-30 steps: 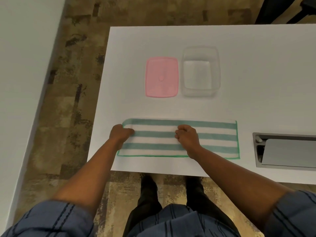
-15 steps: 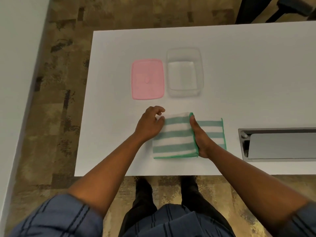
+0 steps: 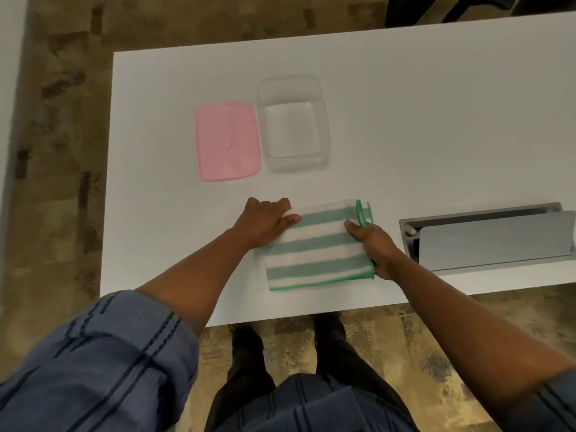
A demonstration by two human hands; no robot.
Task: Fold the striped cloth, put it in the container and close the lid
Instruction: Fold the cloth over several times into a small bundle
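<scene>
The green-and-white striped cloth [image 3: 314, 249] lies folded into a rough square near the table's front edge. My left hand [image 3: 265, 221] grips its upper left corner, thumb on top of the fabric. My right hand [image 3: 372, 244] holds the right edge, where the green hems stack up. Behind the cloth stands the clear container [image 3: 293, 123], with nothing inside. The pink lid [image 3: 227, 140] lies flat to the left of it, touching or almost touching its side.
The white table [image 3: 436, 120] ends just in front of the cloth and at the left. A grey metal cable box [image 3: 489, 238] with a raised flap is set into the table to the right of my right hand. Patterned carpet lies below.
The long strip of cloth has been folded in half from left to right. My left hand carried the left end over; my right hand moved from the middle to the right edge.
</scene>
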